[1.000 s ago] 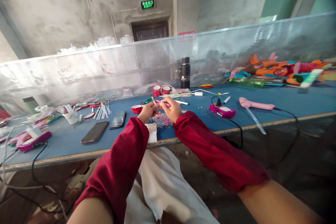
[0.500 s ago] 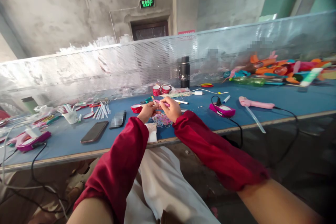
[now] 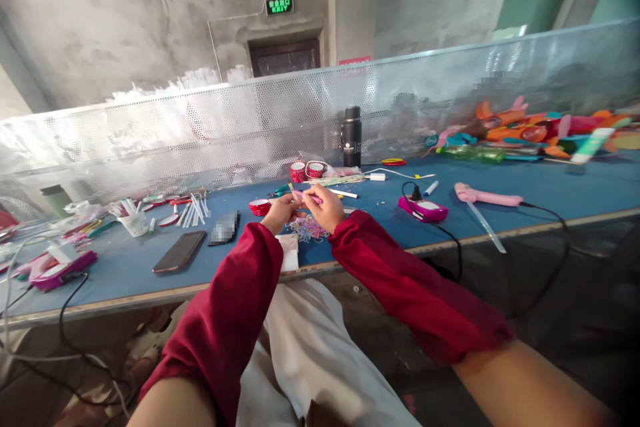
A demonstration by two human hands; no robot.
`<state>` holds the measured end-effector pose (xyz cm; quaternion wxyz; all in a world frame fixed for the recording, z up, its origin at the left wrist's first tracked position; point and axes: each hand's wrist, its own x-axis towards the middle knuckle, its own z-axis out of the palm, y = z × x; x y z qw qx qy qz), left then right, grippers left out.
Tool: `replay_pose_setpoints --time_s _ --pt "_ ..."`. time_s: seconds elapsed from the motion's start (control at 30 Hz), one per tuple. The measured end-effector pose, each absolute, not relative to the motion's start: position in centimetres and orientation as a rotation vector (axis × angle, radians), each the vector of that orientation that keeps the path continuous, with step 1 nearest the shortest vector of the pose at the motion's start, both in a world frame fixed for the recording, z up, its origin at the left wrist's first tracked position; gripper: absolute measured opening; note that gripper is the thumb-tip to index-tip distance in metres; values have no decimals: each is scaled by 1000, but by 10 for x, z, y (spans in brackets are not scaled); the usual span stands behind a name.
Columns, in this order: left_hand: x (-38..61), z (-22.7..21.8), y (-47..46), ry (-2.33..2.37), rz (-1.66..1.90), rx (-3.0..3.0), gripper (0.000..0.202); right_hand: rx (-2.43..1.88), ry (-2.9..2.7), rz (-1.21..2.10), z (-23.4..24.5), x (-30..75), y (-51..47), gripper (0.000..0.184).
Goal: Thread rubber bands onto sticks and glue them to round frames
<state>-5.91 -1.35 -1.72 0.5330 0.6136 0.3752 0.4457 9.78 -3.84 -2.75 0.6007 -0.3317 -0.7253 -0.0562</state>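
Over the front of the blue table my two hands meet, fingers closed. My right hand (image 3: 327,207) pinches a slim pink stick (image 3: 314,198) that points left. My left hand (image 3: 280,213) closes round its left end, where a short yellowish tip (image 3: 291,187) sticks up between the fingers. Whether the tip belongs to the stick is too small to tell. Just below the hands lies a loose pile of small coloured rubber bands (image 3: 310,229). A white paper piece (image 3: 290,253) lies by the table edge, under my left wrist. A red cup-shaped roll (image 3: 259,207) stands left of my left hand.
Behind the hands stand two red rolls (image 3: 298,172) and a black thermos (image 3: 352,137). To the left lie a phone (image 3: 180,252) and a white cup of sticks (image 3: 134,223). At right are a purple box (image 3: 423,210) and a pink glue gun (image 3: 487,197) with trailing cords.
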Motion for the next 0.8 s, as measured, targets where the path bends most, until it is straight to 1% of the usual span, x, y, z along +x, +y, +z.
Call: replay_pose_setpoints --time_s 0.37,0.8 --pt "-60 -18 -12 869 1069 1471 18 -791 -1669 -142 -28 98 -37 19" --pt "-60 -17 -13 882 1058 1479 12 -782 -1688 -136 -28 98 -36 19"
